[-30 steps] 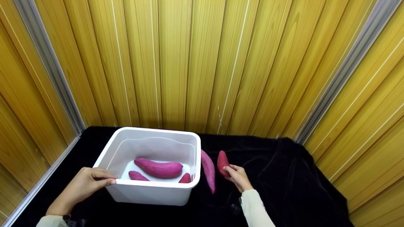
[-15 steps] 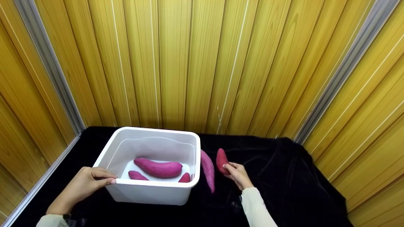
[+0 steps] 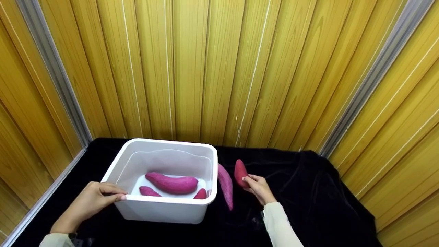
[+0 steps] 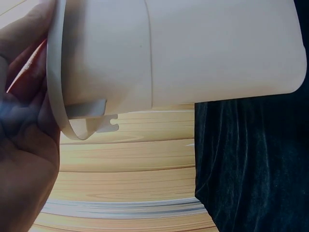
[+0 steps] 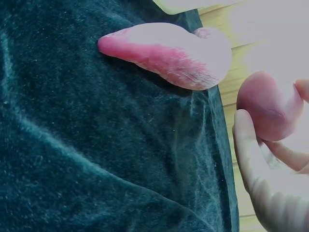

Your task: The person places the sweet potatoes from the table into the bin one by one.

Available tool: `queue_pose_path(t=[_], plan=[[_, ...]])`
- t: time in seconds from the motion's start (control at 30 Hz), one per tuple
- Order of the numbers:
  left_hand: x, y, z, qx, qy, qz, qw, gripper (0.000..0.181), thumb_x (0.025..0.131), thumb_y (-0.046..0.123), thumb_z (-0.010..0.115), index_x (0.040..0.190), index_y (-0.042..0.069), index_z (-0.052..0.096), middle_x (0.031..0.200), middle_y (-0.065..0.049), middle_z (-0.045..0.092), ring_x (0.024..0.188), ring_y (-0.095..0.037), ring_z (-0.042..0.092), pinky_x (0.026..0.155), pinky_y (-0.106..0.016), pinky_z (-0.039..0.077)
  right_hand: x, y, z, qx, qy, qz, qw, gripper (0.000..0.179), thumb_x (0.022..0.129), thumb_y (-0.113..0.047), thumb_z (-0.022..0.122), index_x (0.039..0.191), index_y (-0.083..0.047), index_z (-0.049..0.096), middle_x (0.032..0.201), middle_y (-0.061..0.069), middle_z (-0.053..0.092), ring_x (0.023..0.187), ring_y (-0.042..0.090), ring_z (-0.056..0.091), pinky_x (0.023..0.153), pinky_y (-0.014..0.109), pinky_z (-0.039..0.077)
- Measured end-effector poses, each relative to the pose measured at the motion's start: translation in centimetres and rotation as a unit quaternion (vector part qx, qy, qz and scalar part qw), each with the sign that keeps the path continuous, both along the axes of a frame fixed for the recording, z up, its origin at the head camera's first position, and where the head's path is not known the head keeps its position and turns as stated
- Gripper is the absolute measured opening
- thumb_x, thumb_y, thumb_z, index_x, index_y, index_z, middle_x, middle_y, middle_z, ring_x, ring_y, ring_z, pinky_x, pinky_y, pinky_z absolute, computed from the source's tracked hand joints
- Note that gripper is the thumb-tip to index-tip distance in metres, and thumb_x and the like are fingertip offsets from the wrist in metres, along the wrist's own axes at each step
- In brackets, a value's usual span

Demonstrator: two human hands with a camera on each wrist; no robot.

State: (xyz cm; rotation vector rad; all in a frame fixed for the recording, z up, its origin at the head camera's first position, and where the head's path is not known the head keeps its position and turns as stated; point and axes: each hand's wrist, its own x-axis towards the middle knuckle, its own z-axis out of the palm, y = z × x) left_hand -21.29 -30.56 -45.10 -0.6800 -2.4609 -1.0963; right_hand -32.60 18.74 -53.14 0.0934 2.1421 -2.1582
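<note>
My left hand (image 3: pixel 94 199) pinches the rim of a white plastic tub (image 3: pixel 164 211) at its near left corner. In the left wrist view, the thumb and fingers lie at the rim (image 4: pixel 55 67). To the right of the tub, my right hand (image 3: pixel 259 189) holds a small red sweet potato (image 3: pixel 240 171) between thumb and fingers, its tapered end pointing up. Beside it a long purple sweet potato (image 3: pixel 226 185) lies on the cloth against the tub's right side. Inside the tub are a large purple sweet potato (image 3: pixel 175 184), a smaller purple one (image 3: pixel 148 191) and a red one (image 3: pixel 201 194), the last two partly hidden by the front wall.
Black velvet cloth (image 3: pixel 301 199) covers the table and falls in folds at the right. Yellow wood-patterned panels (image 3: pixel 219 68) stand close behind and on both sides, with grey metal strips (image 3: pixel 374 79) at the corners.
My right hand has lifted the red sweet potato slightly, up and a little to the left. The left hand and the tub hold still.
</note>
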Motion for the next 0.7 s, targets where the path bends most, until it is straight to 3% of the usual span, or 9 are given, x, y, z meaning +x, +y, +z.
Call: queue_pose_path(t=[0.43, 0.7], plan=[[0.0, 0.0, -0.2, 0.004, 0.013, -0.003, 0.9999, 0.010, 0.071, 0.004, 0.082, 0.078, 0.010, 0.079, 0.076, 0.000, 0.075, 0.079, 0.009, 0.060, 0.068, -0.003, 0.044, -0.1, 0.1, 0.9, 0.010, -0.004, -0.001, 0.9999, 0.051, 0.088, -0.007, 0.060, 0.130, 0.018, 0.044, 0.112, 0.020, 0.060, 0.092, 0.017, 0.062, 0.084, 0.035, 0.056], [0.1, 0.1, 0.0, 0.003, 0.005, -0.001, 1.0000, 0.008, 0.072, 0.005, 0.081, 0.079, 0.009, 0.079, 0.076, -0.001, 0.075, 0.079, 0.009, 0.060, 0.067, -0.003, 0.044, 0.0, 0.1, 1.6, 0.015, 0.001, 0.006, 0.9999, 0.051, 0.088, -0.006, 0.059, 0.131, 0.018, 0.043, 0.121, 0.026, 0.056, 0.097, 0.019, 0.061, 0.087, 0.037, 0.055]])
